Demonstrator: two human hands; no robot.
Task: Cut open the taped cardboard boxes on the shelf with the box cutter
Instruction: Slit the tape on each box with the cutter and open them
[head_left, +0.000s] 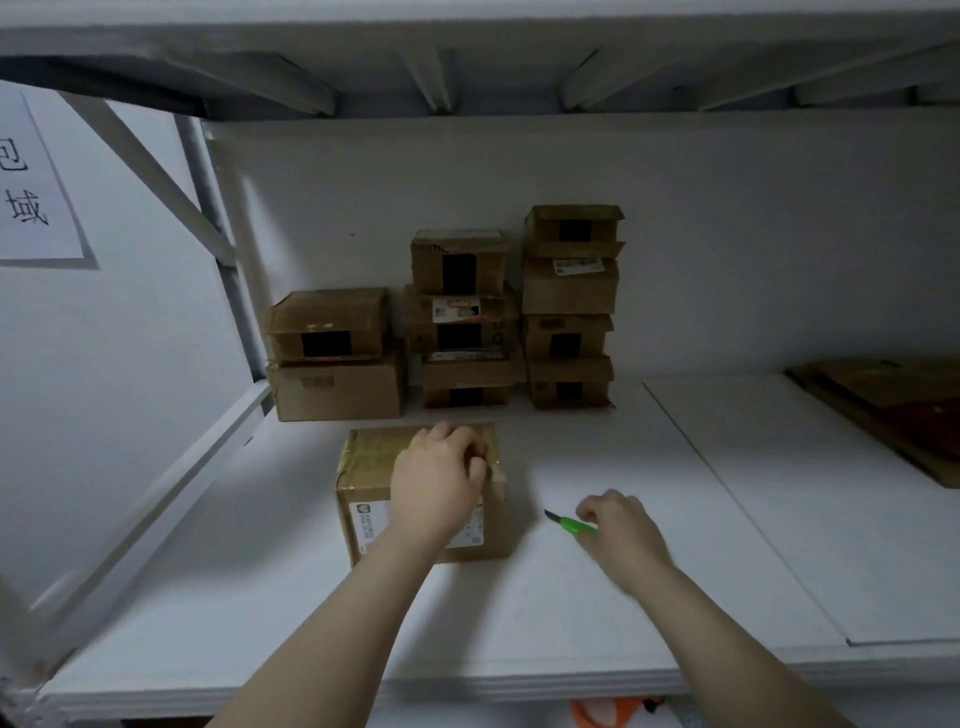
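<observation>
The left hand lay on top of the taped box, its fingers curled down against the tape near the box's far right edge and holding it in place. The right hand rested low over the shelf just to the right of that box, fingers closed round the rear of the green box cutter, whose dark blade tip pointed left toward the box without touching it. The box stood near the front of the white shelf, a printed label on its near face partly hidden by the left wrist. Behind it, against the back wall, stood three stacks of smaller cardboard boxes, well apart from both hands. A thin white panel lay on the shelf's right part, with flattened cardboard at its far corner. A paper sign hung on the left wall.
</observation>
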